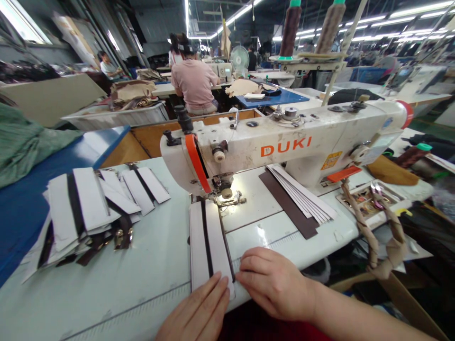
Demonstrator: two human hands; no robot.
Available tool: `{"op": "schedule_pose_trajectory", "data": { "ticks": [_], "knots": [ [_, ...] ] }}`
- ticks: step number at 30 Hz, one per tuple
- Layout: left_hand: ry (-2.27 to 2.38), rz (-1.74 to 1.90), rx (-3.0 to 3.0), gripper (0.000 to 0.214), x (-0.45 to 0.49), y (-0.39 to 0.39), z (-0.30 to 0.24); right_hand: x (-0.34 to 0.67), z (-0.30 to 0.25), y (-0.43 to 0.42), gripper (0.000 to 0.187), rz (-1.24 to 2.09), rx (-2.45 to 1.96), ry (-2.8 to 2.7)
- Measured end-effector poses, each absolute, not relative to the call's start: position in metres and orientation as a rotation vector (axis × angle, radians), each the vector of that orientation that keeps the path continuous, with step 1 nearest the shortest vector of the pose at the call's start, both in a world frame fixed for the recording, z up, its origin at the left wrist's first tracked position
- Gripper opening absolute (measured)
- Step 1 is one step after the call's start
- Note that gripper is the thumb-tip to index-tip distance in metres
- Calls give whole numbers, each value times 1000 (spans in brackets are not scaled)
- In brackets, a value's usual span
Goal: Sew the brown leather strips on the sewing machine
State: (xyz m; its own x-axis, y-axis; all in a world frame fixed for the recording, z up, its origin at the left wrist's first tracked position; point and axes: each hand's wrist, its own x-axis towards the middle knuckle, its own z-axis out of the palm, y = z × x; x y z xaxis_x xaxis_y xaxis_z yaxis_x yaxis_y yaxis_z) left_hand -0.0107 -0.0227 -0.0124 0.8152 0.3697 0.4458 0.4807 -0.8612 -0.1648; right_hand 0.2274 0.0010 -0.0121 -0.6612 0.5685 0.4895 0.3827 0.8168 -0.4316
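A zipper panel (215, 237), two white strips with a dark zipper band between them and a dark strip along the right edge, lies under the sewing machine's presser foot area (227, 199). On its near end my left hand (201, 308) rests flat, fingers stretched out. My right hand (273, 279) has its fingers drawn together and pinches the panel's right edge near the table's front; the fingertips partly hide the grip. The white machine (284, 147) is marked DUKI and its lamp lights the needle area.
Left of the machine is a pile of similar zipper panels (90, 203) with metal pulls. Under the arm lie white strips (302, 194) and dark strips (284, 203). A parts tray (373, 201) stands at right. Thread cones (289, 28) rise behind. A person in pink (195, 80) sits ahead.
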Motion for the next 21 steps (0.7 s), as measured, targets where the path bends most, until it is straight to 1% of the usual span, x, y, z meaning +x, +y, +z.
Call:
{"op": "schedule_pose_trajectory", "data": {
  "ticks": [21],
  "knots": [
    [-670, -582, -2715, 37, -12, -24, -16, 229, -12, 2, 23, 426, -688, -2420]
  ]
}}
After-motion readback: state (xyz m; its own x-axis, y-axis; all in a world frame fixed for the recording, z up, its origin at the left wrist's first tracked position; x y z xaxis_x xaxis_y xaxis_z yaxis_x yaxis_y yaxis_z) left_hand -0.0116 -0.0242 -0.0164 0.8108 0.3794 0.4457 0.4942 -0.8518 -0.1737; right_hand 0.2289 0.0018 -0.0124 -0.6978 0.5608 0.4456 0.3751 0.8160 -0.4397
